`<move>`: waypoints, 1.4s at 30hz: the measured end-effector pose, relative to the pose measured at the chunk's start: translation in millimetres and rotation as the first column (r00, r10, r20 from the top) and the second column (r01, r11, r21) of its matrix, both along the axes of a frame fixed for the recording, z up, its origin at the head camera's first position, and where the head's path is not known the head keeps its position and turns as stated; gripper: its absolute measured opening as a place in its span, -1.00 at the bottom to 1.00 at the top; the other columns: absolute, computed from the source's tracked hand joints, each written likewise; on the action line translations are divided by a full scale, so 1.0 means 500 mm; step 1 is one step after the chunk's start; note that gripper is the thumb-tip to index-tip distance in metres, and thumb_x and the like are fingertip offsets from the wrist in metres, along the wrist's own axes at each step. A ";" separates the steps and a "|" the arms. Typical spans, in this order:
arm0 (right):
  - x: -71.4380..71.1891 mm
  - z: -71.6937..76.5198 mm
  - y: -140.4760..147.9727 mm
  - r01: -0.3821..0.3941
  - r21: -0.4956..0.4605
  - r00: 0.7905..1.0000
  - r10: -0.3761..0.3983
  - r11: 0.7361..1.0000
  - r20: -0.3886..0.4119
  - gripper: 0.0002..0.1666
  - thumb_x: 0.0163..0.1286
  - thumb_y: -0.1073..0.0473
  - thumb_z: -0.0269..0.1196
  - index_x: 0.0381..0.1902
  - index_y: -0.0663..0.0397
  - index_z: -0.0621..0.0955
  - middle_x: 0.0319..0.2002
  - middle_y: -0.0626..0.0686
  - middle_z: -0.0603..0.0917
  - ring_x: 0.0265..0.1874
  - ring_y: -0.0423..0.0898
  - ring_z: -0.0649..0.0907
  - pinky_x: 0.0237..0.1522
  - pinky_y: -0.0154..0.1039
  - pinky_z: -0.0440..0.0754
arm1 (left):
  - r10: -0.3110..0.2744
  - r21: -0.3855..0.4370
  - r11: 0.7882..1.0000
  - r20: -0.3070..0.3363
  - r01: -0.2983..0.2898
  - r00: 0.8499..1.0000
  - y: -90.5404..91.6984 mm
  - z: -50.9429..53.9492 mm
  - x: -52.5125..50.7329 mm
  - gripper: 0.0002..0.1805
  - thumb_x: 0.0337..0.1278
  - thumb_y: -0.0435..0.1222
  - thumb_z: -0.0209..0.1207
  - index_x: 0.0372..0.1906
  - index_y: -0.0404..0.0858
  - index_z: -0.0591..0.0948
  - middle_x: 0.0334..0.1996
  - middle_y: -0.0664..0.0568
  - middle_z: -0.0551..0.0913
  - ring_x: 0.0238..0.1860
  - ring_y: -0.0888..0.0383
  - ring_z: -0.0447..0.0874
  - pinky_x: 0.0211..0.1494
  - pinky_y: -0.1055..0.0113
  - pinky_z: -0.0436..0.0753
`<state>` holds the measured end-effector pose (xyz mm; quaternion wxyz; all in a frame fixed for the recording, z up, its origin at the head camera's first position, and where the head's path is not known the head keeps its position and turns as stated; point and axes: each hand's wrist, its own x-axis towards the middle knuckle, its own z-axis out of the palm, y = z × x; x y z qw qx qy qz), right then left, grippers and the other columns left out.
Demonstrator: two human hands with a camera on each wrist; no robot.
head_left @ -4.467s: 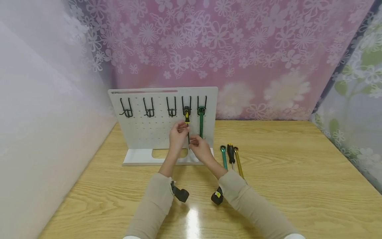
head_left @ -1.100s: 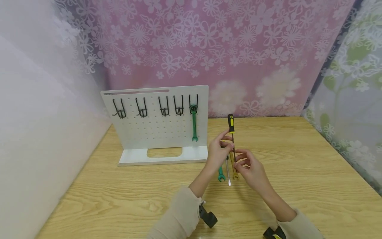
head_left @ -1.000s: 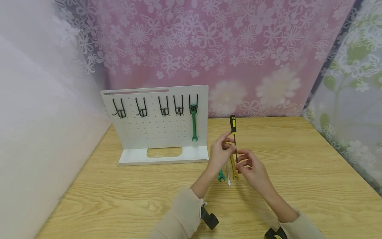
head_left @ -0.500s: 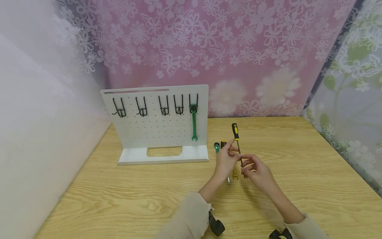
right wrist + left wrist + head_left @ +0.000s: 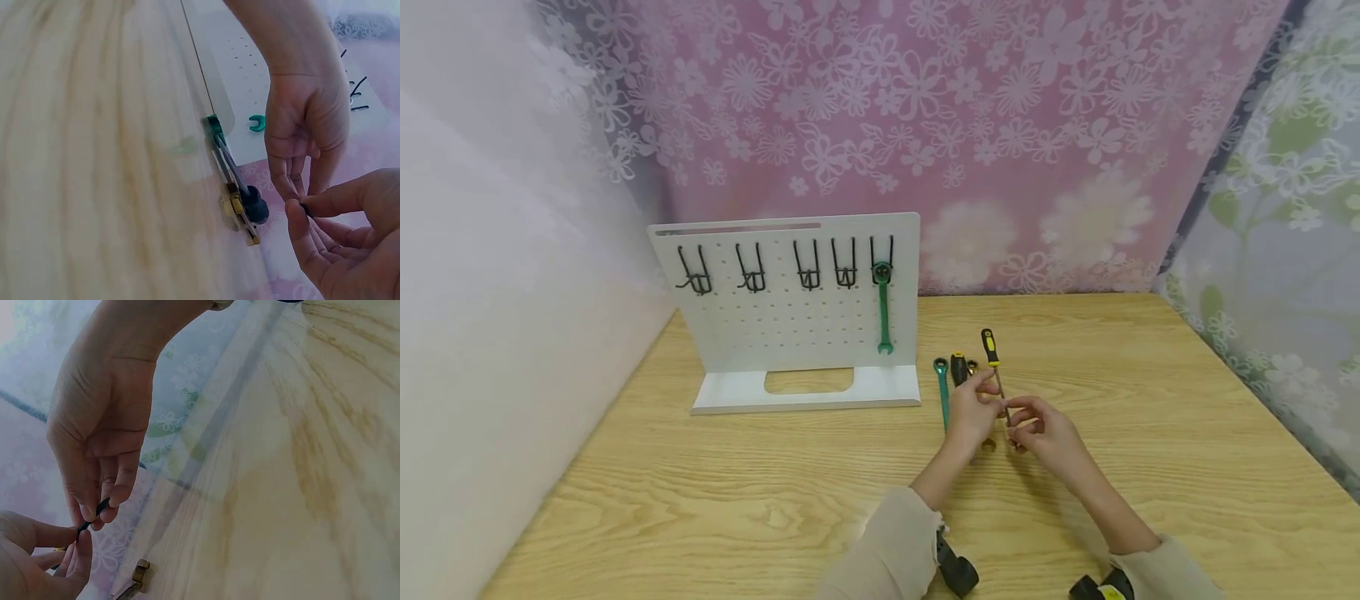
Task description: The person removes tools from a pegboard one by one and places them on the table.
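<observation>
Both hands pinch the thin dark shaft of a screwdriver (image 5: 991, 347) with a black and yellow handle, which points up and slightly left. My left hand (image 5: 972, 412) grips the shaft below the handle, and my right hand (image 5: 1054, 440) holds it nearer the tip. The wrist views show fingertips of the left hand (image 5: 37, 556) and the right hand (image 5: 356, 231) on the shaft. Just left of it, a teal wrench (image 5: 942, 390), a black-handled screwdriver (image 5: 958, 368) and a gold wrench (image 5: 988, 446) lie side by side on the table, partly hidden by the left hand.
A white pegboard (image 5: 790, 333) stands to the left on its flat base, with several black hooks (image 5: 808, 275) in a row. From the rightmost hook hangs a green wrench (image 5: 883, 317). A flowered curtain (image 5: 1037, 167) rises behind the wooden table (image 5: 737, 500).
The screwdriver, earlier at the fourth hook from the left, came away with both hands to the right. During the last second it sank toward the table, right of the loose tools.
</observation>
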<state>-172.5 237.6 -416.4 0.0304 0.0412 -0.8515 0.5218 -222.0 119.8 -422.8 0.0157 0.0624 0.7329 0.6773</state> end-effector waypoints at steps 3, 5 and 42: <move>-0.002 -0.008 0.000 0.000 -0.025 1.000 0.000 1.000 0.012 -0.57 0.18 0.52 0.12 0.05 0.43 0.42 -0.31 0.20 0.53 -0.43 0.01 0.61 -0.47 -0.22 0.61 | -0.009 0.026 1.000 0.028 0.009 1.000 0.000 -0.008 -0.002 -0.49 -0.08 -0.64 0.21 0.09 -0.35 0.52 -0.38 0.02 0.57 -0.46 0.16 0.64 -0.39 0.33 0.63; -0.002 -0.011 -0.001 0.005 -0.054 0.999 -0.003 0.999 0.033 -0.57 0.18 0.52 0.11 0.05 0.44 0.42 -0.30 0.22 0.53 -0.42 0.01 0.61 -0.46 -0.22 0.61 | -0.017 0.044 0.999 0.052 0.014 0.998 0.000 -0.013 -0.004 -0.49 -0.08 -0.65 0.20 0.09 -0.37 0.52 -0.38 -0.01 0.56 -0.46 0.12 0.64 -0.37 0.31 0.64; -0.009 -0.056 0.008 0.047 -0.239 0.984 -0.005 0.970 0.176 -0.56 0.29 0.50 0.05 0.12 0.60 0.32 -0.31 0.21 0.55 -0.44 -0.10 0.61 -0.42 -0.26 0.61 | -0.027 -0.322 0.946 0.029 0.035 0.999 0.005 -0.037 -0.007 -0.56 -0.14 -0.55 0.29 -0.01 -0.40 0.59 -0.49 0.11 0.55 -0.48 0.30 0.48 -0.51 0.51 0.46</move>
